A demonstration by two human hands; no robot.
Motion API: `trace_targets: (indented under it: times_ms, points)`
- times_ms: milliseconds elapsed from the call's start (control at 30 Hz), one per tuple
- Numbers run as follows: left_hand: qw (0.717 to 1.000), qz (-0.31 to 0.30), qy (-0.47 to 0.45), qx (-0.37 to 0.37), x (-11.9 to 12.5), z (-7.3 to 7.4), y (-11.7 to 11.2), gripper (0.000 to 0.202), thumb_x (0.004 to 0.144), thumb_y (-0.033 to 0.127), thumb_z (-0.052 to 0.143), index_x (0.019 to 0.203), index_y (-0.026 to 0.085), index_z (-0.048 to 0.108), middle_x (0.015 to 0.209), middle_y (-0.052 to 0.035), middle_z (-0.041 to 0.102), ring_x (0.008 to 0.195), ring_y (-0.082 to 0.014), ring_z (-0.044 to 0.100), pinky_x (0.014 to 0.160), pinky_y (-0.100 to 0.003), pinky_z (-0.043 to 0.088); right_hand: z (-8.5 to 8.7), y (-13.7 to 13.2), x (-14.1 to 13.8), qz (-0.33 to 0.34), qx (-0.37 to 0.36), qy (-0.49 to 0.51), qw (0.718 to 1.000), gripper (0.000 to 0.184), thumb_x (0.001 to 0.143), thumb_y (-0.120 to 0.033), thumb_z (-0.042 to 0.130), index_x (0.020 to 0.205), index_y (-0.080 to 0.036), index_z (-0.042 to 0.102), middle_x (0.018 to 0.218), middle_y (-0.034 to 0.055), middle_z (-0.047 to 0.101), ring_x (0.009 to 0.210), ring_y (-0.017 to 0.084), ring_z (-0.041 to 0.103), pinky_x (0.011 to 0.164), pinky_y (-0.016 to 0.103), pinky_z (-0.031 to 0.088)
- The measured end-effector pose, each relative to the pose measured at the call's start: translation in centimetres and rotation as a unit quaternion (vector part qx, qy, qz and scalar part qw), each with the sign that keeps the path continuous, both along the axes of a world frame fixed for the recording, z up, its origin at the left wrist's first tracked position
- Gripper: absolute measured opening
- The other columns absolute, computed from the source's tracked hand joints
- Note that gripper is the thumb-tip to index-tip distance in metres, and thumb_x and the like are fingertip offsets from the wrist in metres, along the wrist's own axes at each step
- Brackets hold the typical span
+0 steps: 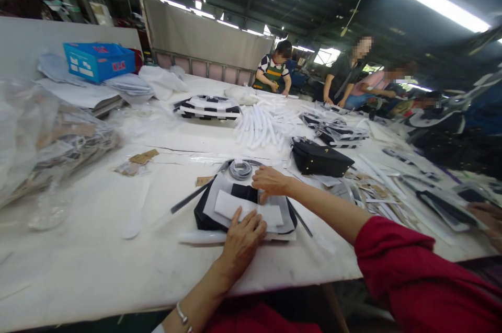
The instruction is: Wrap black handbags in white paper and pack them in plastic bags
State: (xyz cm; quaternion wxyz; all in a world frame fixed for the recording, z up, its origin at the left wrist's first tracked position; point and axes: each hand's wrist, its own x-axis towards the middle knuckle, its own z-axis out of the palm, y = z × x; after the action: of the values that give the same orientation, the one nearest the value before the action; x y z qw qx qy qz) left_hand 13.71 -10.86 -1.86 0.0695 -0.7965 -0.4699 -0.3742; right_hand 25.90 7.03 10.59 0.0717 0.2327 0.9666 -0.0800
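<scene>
A black handbag (pixel 203 208) lies on its side in front of me, partly covered by grey-white wrapping. On top of it rests a folded white padding sheet (pixel 227 205). My left hand (pixel 245 236) lies on the sheet's lower edge with fingers stretched out. At the bag's upper side my right hand (pixel 271 182) has its fingers curled in, beside a black strap or flap (pixel 245 192); whatever is between them is hidden. A wrapped coil of strap (pixel 240 169) sits just left of that hand. A white stuffed tube (pixel 202 237) pokes out along the bag's near edge.
Plastic bags of parts (pixel 78 139) and a blue box (pixel 100 62) stand at the left. Beyond my bag lie a heap of white tubes (pixel 261 126), a wrapped bag (pixel 209 107) and another black handbag (pixel 321 159). Paper scraps (pixel 378 199) cover the right. Several people work farther back.
</scene>
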Motion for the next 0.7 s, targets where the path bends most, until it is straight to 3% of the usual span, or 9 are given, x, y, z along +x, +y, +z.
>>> trace_targets:
  times_ms: [100, 167, 233, 300, 367, 433, 533, 600, 700]
  points:
    - [1.000, -0.002, 0.002, -0.009, 0.0, 0.2, -0.1, 0.015, 0.096, 0.023, 0.052, 0.108, 0.024, 0.060, 0.115, -0.0035, 0.068, 0.120, -0.0191, 0.058, 0.117, -0.050, 0.024, 0.2, 0.2, 2.1, -0.134, 0.030, 0.096, 0.986, 0.031, 0.066, -0.033, 0.085, 0.088, -0.019, 0.069, 0.098, 0.0074, 0.070, 0.096, 0.023, 0.060, 0.087, 0.033, 0.039]
    - [1.000, -0.009, -0.004, -0.011, 0.0, 0.3, -0.1, 0.014, 0.096, 0.023, 0.051, 0.107, 0.024, 0.060, 0.115, -0.0040, 0.068, 0.120, -0.0197, 0.058, 0.117, -0.051, 0.024, -0.7, -0.6, 3.3, -0.222, -0.037, 0.132, 0.965, 0.025, 0.072, -0.034, 0.080, 0.088, -0.019, 0.069, 0.091, 0.0038, 0.071, 0.086, 0.019, 0.062, 0.077, 0.028, 0.042]
    - [1.000, -0.013, -0.007, -0.009, 0.0, 0.4, -0.1, 0.014, 0.096, 0.023, 0.052, 0.108, 0.023, 0.060, 0.115, -0.0041, 0.068, 0.120, -0.0201, 0.058, 0.117, -0.051, 0.024, -2.2, -1.7, 4.0, -0.262, -0.113, 0.122, 0.951, 0.017, 0.072, -0.033, 0.079, 0.078, -0.020, 0.069, 0.074, -0.0013, 0.069, 0.070, 0.015, 0.061, 0.065, 0.024, 0.042]
    - [1.000, -0.012, -0.005, -0.010, 0.0, 0.3, -0.1, 0.014, 0.095, 0.023, 0.054, 0.108, 0.023, 0.059, 0.116, -0.0036, 0.068, 0.120, -0.0198, 0.058, 0.117, -0.051, 0.024, -3.1, -2.5, 4.3, -0.272, -0.127, 0.111, 0.947, 0.014, 0.068, -0.028, 0.080, 0.069, -0.020, 0.069, 0.067, -0.0028, 0.067, 0.063, 0.014, 0.060, 0.061, 0.023, 0.042]
    - [1.000, -0.011, -0.002, -0.013, 0.0, 0.3, -0.1, 0.014, 0.094, 0.023, 0.055, 0.108, 0.023, 0.059, 0.116, -0.0028, 0.068, 0.120, -0.0193, 0.058, 0.117, -0.051, 0.024, -2.9, -3.2, 4.4, -0.287, -0.093, 0.126, 0.945, 0.008, 0.069, -0.023, 0.077, 0.067, -0.020, 0.070, 0.071, -0.0003, 0.069, 0.070, 0.016, 0.062, 0.067, 0.025, 0.044]
    - [1.000, -0.010, 0.002, -0.014, 0.0, 0.3, 0.0, 0.013, 0.094, 0.023, 0.056, 0.107, 0.023, 0.059, 0.115, -0.0025, 0.068, 0.120, -0.0190, 0.058, 0.117, -0.051, 0.025, -1.9, -4.0, 4.3, -0.307, -0.052, 0.155, 0.938, 0.005, 0.077, -0.022, 0.070, 0.073, -0.020, 0.072, 0.082, 0.0034, 0.071, 0.082, 0.019, 0.064, 0.079, 0.029, 0.045]
    - [1.000, -0.007, 0.005, -0.013, -0.1, 0.3, 0.0, 0.012, 0.094, 0.024, 0.055, 0.105, 0.023, 0.060, 0.113, -0.0031, 0.068, 0.119, -0.0192, 0.058, 0.116, -0.051, 0.027, -1.1, -6.9, 3.9, -0.302, -0.007, 0.235, 0.924, 0.020, 0.090, -0.028, 0.056, 0.094, -0.022, 0.074, 0.100, 0.0060, 0.073, 0.098, 0.021, 0.065, 0.092, 0.033, 0.046]
    - [1.000, -0.007, 0.000, -0.018, -0.1, 0.2, 0.0, 0.015, 0.095, 0.023, 0.053, 0.109, 0.023, 0.060, 0.113, -0.0034, 0.069, 0.119, -0.0194, 0.058, 0.116, -0.051, 0.028, -2.3, -9.8, 3.7, -0.266, 0.016, 0.282, 0.922, 0.031, 0.096, -0.034, 0.047, 0.116, -0.023, 0.069, 0.119, 0.0073, 0.070, 0.111, 0.022, 0.063, 0.099, 0.035, 0.046]
    - [1.000, -0.017, -0.015, -0.018, -0.1, 0.0, 0.1, 0.028, 0.098, 0.023, 0.047, 0.124, 0.025, 0.056, 0.122, -0.0051, 0.067, 0.121, -0.0189, 0.057, 0.116, -0.049, 0.029, -5.9, -13.6, 3.7, -0.210, 0.054, 0.262, 0.940, 0.044, 0.099, -0.038, 0.040, 0.138, -0.022, 0.054, 0.137, 0.0098, 0.059, 0.125, 0.025, 0.056, 0.108, 0.044, 0.043]
